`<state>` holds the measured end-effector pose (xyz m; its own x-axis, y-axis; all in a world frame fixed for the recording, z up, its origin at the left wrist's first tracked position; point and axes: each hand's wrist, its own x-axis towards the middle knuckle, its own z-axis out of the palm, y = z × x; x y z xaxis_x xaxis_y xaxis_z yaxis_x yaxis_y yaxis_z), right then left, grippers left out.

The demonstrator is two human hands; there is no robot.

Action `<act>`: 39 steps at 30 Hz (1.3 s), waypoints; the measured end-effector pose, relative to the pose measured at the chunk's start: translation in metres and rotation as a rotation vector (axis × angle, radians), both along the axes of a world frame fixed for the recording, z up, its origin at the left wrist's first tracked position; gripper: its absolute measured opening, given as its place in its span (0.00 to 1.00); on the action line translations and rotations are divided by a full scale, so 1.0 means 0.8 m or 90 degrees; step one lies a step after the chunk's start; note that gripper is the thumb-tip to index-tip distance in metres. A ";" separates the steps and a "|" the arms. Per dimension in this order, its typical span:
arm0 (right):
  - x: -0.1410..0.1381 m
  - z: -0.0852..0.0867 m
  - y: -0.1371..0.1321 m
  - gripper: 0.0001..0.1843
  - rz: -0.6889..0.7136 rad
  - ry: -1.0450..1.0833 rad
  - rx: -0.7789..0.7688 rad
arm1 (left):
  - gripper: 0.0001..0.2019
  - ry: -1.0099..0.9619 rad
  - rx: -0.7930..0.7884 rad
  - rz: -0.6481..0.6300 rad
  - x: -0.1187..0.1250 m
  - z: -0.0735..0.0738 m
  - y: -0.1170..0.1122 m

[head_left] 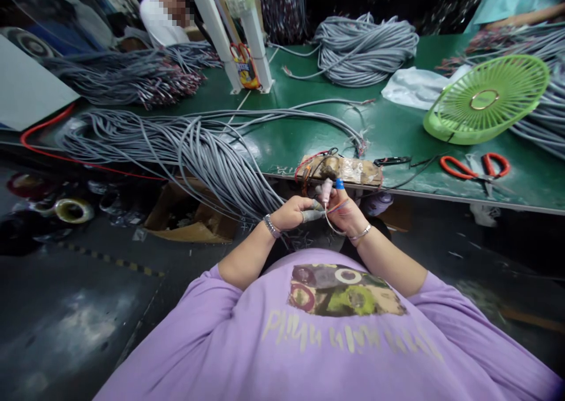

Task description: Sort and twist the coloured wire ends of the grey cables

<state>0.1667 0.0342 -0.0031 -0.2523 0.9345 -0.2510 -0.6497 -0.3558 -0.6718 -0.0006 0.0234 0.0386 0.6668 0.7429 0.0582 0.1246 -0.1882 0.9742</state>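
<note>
My left hand [294,214] is closed near the table's front edge, its thumb and wrapped fingers pinching the stripped end of a grey cable. My right hand [348,215] meets it, palm turned up, with a blue wrap on one digit and a pale wrap on another. Thin coloured wires [339,206], red and blue among them, cross the right palm, and a white strand loops below; the right fingers close around them. The exact fingertip contact is too small to make out. A taped wooden block [353,170] with a dark fixture sits just beyond both hands.
A bundle of grey cables [212,153] hangs over the table edge at left. Orange-handled scissors [488,174] and a green fan [485,98] lie at right. A cable coil [366,50] stands behind. Two people are across the table. A cardboard box [189,215] is below.
</note>
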 end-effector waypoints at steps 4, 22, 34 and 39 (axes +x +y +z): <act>0.008 -0.006 -0.003 0.29 0.009 -0.010 -0.011 | 0.23 0.007 -0.006 -0.010 -0.010 0.000 -0.007; 0.018 0.027 0.003 0.26 0.129 -0.102 -0.034 | 0.20 -0.060 0.024 0.124 -0.025 -0.018 -0.024; 0.005 0.020 0.005 0.25 0.025 -0.070 -0.086 | 0.25 -0.071 -0.049 0.117 -0.002 -0.025 0.004; 0.004 0.014 0.008 0.24 0.027 -0.063 -0.038 | 0.25 -0.084 -0.035 0.097 0.007 -0.018 0.007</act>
